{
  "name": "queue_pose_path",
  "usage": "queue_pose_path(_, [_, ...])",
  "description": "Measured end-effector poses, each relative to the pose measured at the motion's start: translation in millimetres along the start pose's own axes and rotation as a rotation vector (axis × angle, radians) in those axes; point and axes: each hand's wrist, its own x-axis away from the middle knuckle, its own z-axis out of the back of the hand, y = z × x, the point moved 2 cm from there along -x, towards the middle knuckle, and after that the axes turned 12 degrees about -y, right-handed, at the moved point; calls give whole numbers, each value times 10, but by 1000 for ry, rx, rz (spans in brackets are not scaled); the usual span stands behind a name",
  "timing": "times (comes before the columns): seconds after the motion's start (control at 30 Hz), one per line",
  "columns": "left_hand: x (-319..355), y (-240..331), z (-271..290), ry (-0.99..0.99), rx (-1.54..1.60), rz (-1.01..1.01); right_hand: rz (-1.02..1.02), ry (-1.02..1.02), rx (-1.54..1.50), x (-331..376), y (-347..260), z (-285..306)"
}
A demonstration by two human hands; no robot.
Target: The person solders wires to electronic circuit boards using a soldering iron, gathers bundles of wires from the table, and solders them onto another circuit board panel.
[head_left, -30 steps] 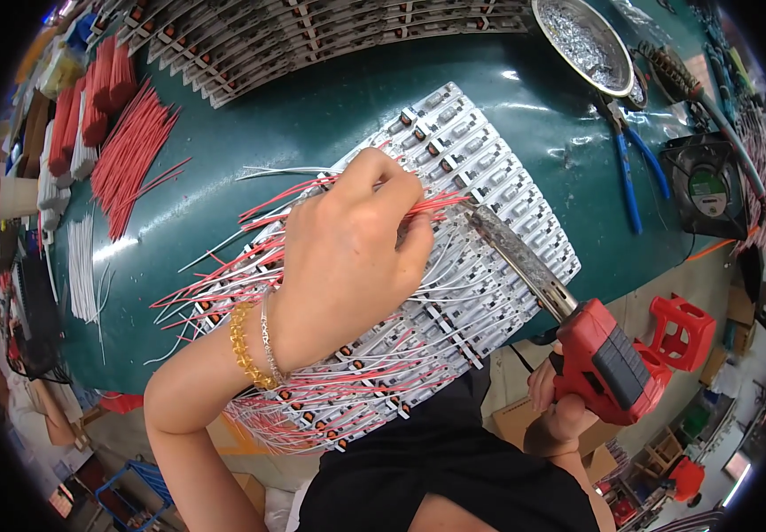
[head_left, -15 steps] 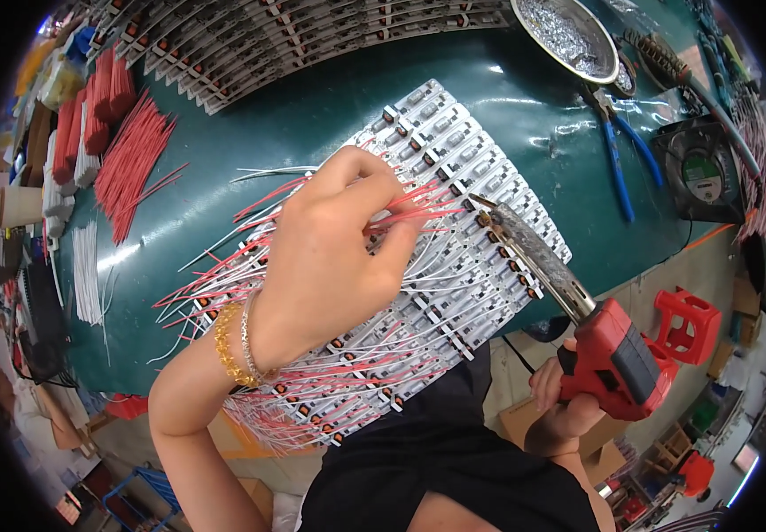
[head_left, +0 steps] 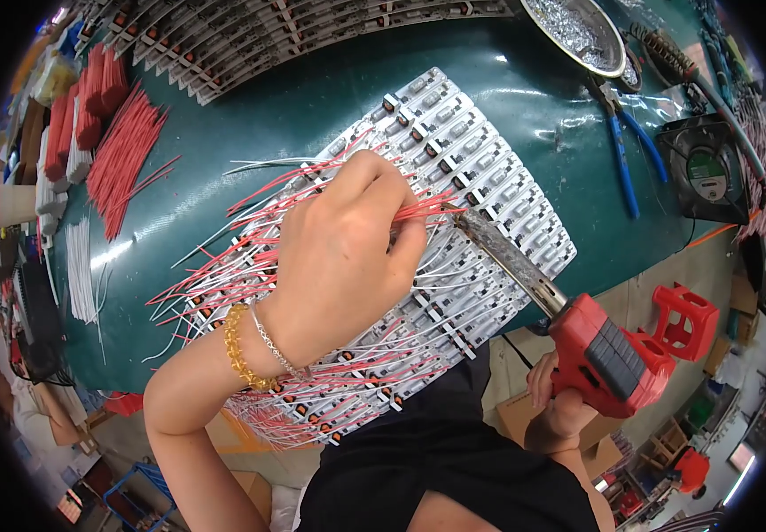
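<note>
My left hand (head_left: 343,248) is closed in a pinch on a few red wires (head_left: 425,207), whose ends stick out to the right past my fingers. It hovers over a panel of many small grey-white parts in rows (head_left: 476,146), with red and white wires spread across its left and lower portion. My right hand (head_left: 560,395) grips a red and black gun-shaped soldering iron (head_left: 609,355). The iron's dark, crusted tip (head_left: 467,217) reaches the panel right beside the pinched wire ends; whether it touches them I cannot tell.
Bundles of red wire (head_left: 126,160) and white wire (head_left: 82,270) lie on the green table at left. Another row of panels (head_left: 268,44) stands at the back. A metal bowl of silvery bits (head_left: 574,35), blue-handled pliers (head_left: 622,164) and a black fan (head_left: 704,168) occupy the right.
The soldering iron has moved a little left and its tip is now closer to the red wire ends. My left hand stays pinched on the wires, shifted slightly.
</note>
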Motion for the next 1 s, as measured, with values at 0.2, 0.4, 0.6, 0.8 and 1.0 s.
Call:
queue_pose_path(0.2, [-5, -6, -16, -6, -15, -7, -2, 62, 282, -71, -191, -126])
queue_pose_path(0.4, [-2, 13, -7, -5, -35, -7, 208, -27, 225, -118, -126, -87])
queue_pose_path(0.6, [7, 53, 41, 12, 38, 13, 163, -19, -116, -236, -384, -307])
queue_pose_path(0.8, [5, 107, 66, -61, 178, 46, 138, -63, -122, -202, -452, -281])
queue_pose_path(1.0, [36, 119, -27, -33, 56, -7, 109, -107, -173, -192, -391, -259])
